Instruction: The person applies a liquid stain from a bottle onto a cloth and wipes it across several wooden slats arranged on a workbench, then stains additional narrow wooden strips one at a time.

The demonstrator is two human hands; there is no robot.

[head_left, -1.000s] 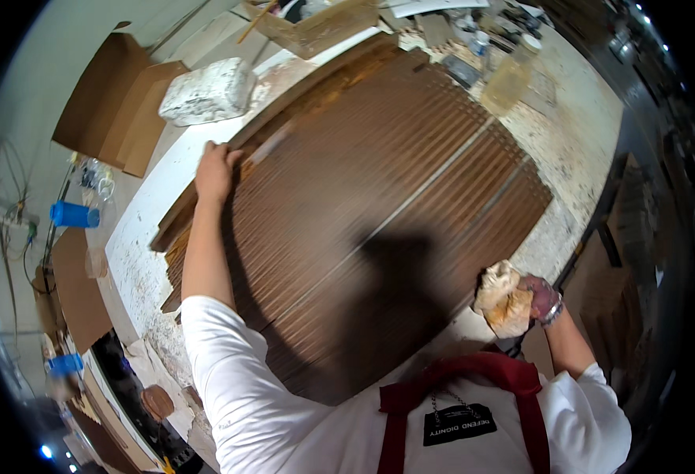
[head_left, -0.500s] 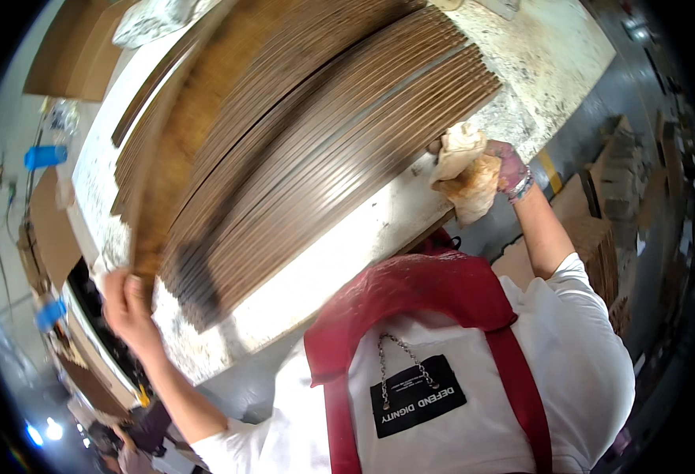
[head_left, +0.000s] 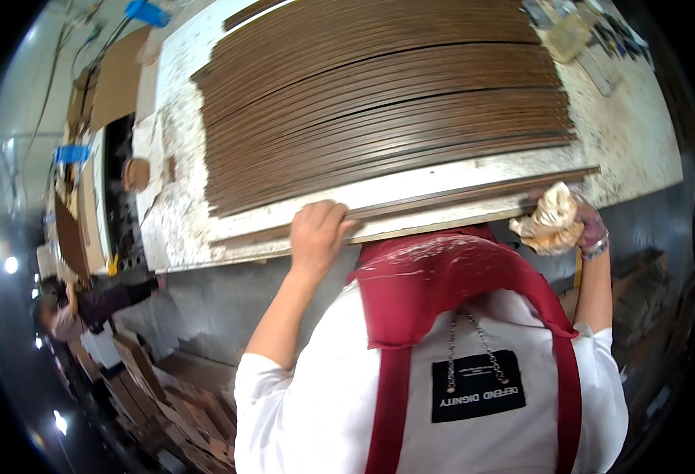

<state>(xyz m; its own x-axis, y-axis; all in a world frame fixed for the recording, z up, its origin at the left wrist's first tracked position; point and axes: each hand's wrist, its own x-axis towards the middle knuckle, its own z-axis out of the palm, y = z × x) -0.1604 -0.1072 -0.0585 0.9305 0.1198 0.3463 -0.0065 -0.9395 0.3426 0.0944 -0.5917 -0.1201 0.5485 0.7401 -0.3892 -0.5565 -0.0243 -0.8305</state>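
Head view: wiping seems in hand, left hand (head_left: 314, 241) pinching a loose slat (head_left: 442, 195) nearside of the slat rows (head_left: 387, 103) on the tabletop (head_left: 647, 146), right hand (head_left: 593, 226) clamped on a stained cloth (head_left: 551, 227) nearside of their right end, next probably needing lengthwise strokes; slat long, narrow, dark brown.

Strips (head_left: 387, 118) brown, wood-like, ridged as a set, satin sheen; single strip (head_left: 442, 197) of similar wood-like brown; rag (head_left: 554, 221) crumpled matt cloth, stained; tabletop (head_left: 640, 150) white, rough-looking, speckled; apron (head_left: 450, 272) red, slightly glossy, white-smeared; chain (head_left: 482, 340) shiny metal; shirt (head_left: 308, 403) matt white cloth.
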